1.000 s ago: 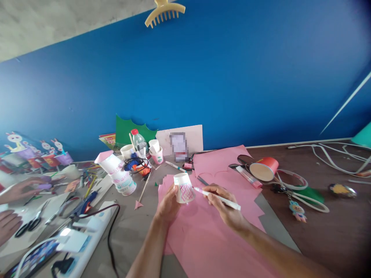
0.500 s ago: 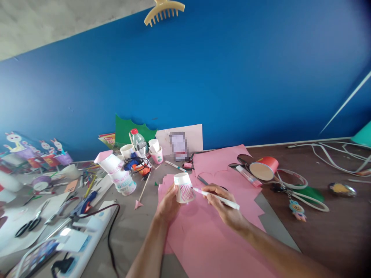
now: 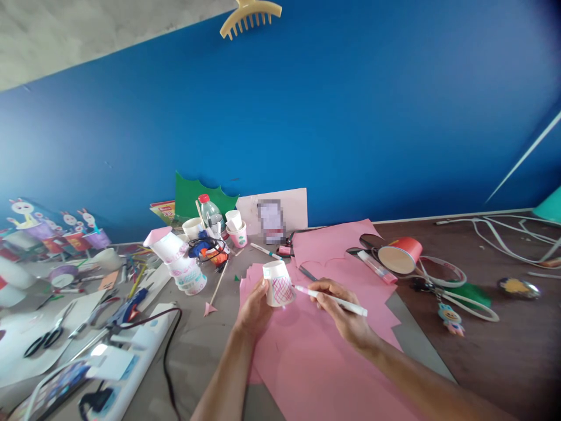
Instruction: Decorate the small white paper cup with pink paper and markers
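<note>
My left hand (image 3: 255, 305) grips a white paper cup (image 3: 275, 270) by its left side, with the narrow end up. A pink criss-cross pattern covers part of the cup's wall, and some teal marks show near the top. In my right hand (image 3: 339, 307) is a white marker (image 3: 353, 307) with a pink tip. That tip points at the cup's right side, close to it; whether they touch I cannot tell. Both hands are above pink paper (image 3: 319, 362) spread on the grey table mat.
Left of the paper stands a stack of decorated paper cups (image 3: 186, 270). Behind are a bottle (image 3: 211, 214) and a teal-tipped marker (image 3: 266, 251). A red paper cup (image 3: 405, 252) lies at right. Scissors (image 3: 46, 339) and a power strip (image 3: 144, 345) lie at left.
The marker tip has shifted slightly right, away from the cup's wall, along with my right hand. My left hand still holds the cup in nearly the same place.
</note>
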A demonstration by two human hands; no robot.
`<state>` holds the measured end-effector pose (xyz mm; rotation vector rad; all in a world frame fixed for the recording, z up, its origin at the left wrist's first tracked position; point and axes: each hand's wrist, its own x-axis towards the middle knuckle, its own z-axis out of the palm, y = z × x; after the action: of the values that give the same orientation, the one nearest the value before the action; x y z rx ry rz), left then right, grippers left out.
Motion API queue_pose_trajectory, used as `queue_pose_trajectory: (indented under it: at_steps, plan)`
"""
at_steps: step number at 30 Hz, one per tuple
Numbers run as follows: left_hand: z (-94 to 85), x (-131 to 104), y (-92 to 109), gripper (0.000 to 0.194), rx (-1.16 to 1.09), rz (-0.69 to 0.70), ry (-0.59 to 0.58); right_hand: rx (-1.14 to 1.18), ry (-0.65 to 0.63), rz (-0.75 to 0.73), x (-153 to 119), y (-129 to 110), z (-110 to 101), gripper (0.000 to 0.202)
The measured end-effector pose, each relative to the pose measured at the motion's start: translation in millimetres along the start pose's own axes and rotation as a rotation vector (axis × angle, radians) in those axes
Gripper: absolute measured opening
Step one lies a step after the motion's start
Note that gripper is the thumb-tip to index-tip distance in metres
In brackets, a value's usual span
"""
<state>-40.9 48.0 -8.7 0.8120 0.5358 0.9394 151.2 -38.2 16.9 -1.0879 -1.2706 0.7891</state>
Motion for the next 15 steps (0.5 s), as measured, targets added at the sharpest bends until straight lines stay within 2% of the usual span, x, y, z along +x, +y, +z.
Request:
queue_pose_trajectory:
  at_steps: [7, 15]
  plan:
    - [3.0, -1.1, 1.4, 0.048, 0.017, 0.002, 0.006, -0.020, -0.017, 0.003, 0.3, -1.0, 0.0, 0.030]
    - [-2.2, 0.4, -2.9, 0.045, 0.013, 0.000, 0.014, -0.033, -0.001, -0.014, 0.6, 1.4, 1.3, 0.029]
